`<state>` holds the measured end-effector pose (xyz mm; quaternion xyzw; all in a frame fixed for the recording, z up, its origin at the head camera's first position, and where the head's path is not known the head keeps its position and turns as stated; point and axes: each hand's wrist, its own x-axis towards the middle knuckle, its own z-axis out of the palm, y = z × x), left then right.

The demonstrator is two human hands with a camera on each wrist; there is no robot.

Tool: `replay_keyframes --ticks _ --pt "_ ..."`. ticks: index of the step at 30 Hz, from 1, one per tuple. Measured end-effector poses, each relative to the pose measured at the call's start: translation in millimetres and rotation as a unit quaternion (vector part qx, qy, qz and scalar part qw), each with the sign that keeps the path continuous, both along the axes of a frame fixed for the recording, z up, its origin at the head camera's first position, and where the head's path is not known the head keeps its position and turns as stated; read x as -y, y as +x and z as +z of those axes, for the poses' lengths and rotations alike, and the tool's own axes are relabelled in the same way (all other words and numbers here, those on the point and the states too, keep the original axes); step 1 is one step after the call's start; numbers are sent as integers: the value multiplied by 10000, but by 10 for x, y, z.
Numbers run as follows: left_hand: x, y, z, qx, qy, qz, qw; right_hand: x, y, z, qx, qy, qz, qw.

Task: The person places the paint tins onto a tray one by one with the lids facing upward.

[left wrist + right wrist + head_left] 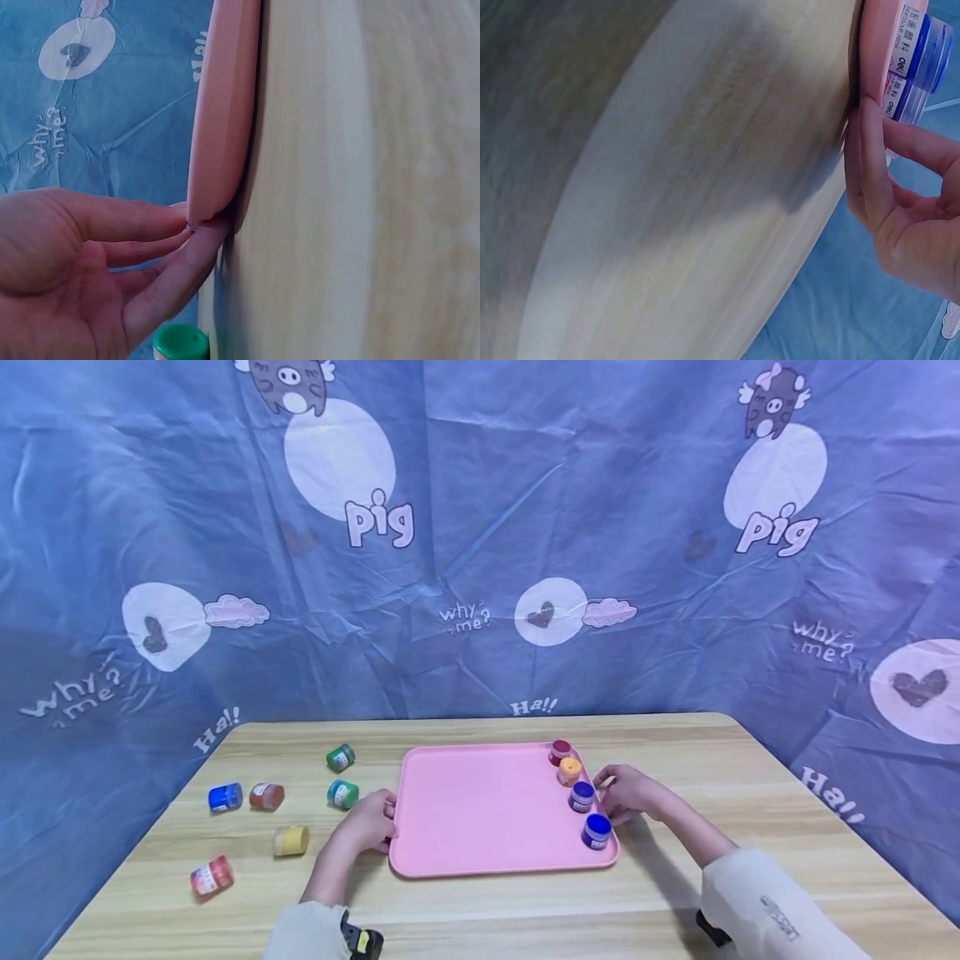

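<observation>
A pink tray [480, 814] lies on the wooden table with a row of small paint jars along its right side. From back to front stand a dark red jar [559, 752], an orange jar [569, 771], a dark blue jar [581, 797] and a brighter blue jar [597, 832]. My left hand [371, 822] pinches the tray's left edge, thumb at the rim and fingers underneath in the left wrist view. On the opposite side, my right hand [628, 792] grips the right edge between thumb and fingers, beside the blue jars.
Left of the tray lie several more jars: two green [341, 758] [342, 794], a blue jar [225, 797], a brown jar [267, 797], a yellow jar [291, 841] and a red jar [212, 877]. A blue printed cloth [480, 668] hangs behind the table [480, 918].
</observation>
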<state>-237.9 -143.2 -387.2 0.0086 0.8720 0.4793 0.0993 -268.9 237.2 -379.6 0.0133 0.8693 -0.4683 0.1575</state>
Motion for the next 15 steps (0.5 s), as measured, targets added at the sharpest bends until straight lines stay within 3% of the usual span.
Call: replay_keyframes --ticks 5,9,11,15 --pt "61 14 46 -216 -360 186 9989 20 -25 10 143 64 -39 9999" --pt "140 -20 166 -672 -850 351 9935 15 -30 35 163 125 -15 9998" --pt "196 -49 252 -961 -1193 414 9873 4 -32 38 176 86 15 9998" --pt "350 -126 405 -1595 -2011 382 9657 -18 -34 28 245 3 89 9997"
